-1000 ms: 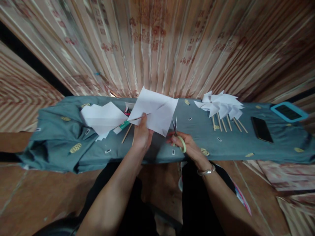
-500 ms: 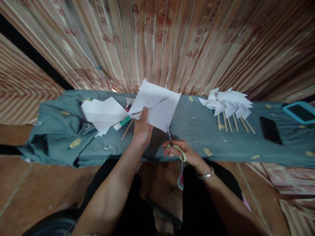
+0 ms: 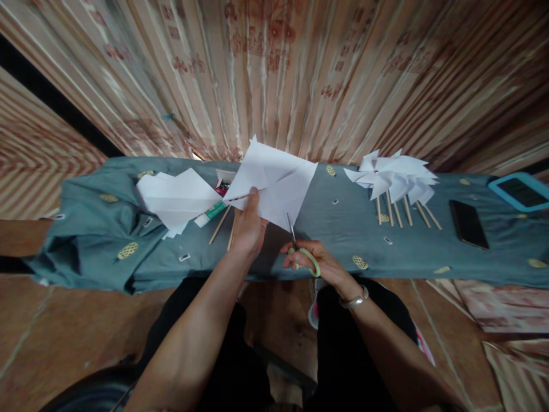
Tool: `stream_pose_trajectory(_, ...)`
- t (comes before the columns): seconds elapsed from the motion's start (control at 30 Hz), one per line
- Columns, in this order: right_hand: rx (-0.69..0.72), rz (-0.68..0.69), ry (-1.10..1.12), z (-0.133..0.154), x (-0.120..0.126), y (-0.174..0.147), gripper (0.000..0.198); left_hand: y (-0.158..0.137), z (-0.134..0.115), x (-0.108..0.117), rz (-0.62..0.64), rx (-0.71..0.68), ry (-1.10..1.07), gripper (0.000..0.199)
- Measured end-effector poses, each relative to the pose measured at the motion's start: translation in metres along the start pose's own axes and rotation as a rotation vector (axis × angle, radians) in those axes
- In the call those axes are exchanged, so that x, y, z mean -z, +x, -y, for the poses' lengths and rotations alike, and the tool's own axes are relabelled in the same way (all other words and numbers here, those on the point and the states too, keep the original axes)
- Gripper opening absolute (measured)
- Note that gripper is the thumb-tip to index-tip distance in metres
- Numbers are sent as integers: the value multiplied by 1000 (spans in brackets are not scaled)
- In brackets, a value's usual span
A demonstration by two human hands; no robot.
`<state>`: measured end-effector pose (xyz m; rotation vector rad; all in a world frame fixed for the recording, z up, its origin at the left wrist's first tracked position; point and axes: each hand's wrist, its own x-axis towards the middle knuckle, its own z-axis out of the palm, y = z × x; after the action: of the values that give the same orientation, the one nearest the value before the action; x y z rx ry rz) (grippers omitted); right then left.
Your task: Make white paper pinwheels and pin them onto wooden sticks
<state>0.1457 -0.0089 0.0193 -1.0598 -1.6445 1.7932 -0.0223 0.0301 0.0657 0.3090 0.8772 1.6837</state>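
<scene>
Pinwheels (image 3: 397, 173) near phone (image 3: 469, 224) | tube (image 3: 210, 214) beside papers (image 3: 178, 197) | sheet (image 3: 289, 180) in left hand (image 3: 249, 226)

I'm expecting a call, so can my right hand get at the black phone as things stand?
Probably yes, but your right hand holds the scissors, which would likely need setting down. The black phone lies to its right, with a seemingly free way on the near side of the pinwheels.

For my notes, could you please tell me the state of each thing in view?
White square paper: in left hand.
Green-handled metal scissors: in right hand, blades at paper's corner.
White paper pinwheels on wooden sticks: assembled, overlapping.
Black rectangular phone: screen dark.
Blue-framed rectangular tablet: screen dark.
White paper pile: creased.
Small red box: seemingly open.
</scene>
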Motion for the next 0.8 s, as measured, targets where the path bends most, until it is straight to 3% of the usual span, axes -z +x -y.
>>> stream_pose_trajectory(0.8, -35, -49, 37, -1, -2, 3, 59, 0, -4, 0, -16, -30, -18, 33)
